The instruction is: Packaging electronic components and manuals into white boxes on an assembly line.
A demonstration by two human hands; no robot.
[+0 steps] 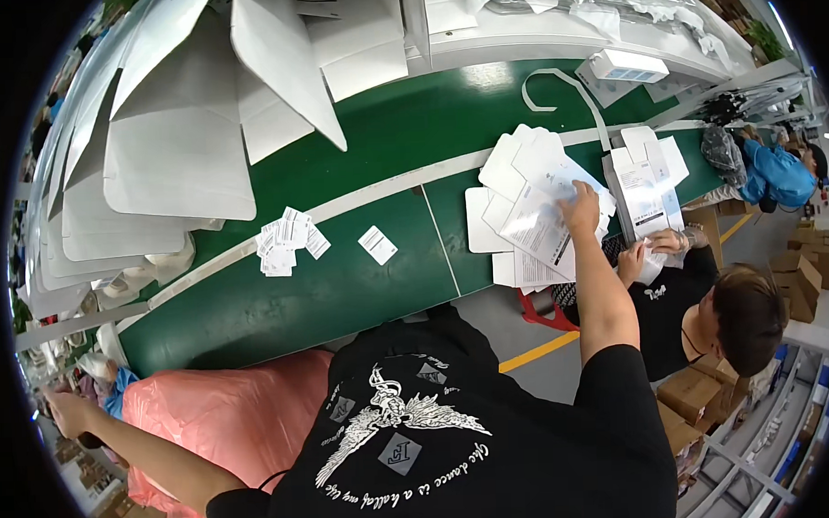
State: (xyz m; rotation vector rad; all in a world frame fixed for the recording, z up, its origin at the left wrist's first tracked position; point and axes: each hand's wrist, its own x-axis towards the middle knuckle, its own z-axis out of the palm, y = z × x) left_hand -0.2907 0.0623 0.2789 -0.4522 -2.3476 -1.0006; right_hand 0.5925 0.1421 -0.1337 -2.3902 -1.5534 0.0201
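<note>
My right hand reaches over a pile of flat white printed cartons at the right of the green table. Its fingers are apart and touch the top carton, which has a bluish print and glossy reflections. My left hand is stretched far out to the left, past a pink plastic-covered bulk. It looks open, with nothing visible in it. Small white printed slips lie in a loose heap on the table's middle left, and a separate stack of slips lies to their right.
Large white folded boxes hang over the table's left part. At right, a co-worker sits handling something whitish beside more printed cartons. A curled white strip and a small white box stand at the back.
</note>
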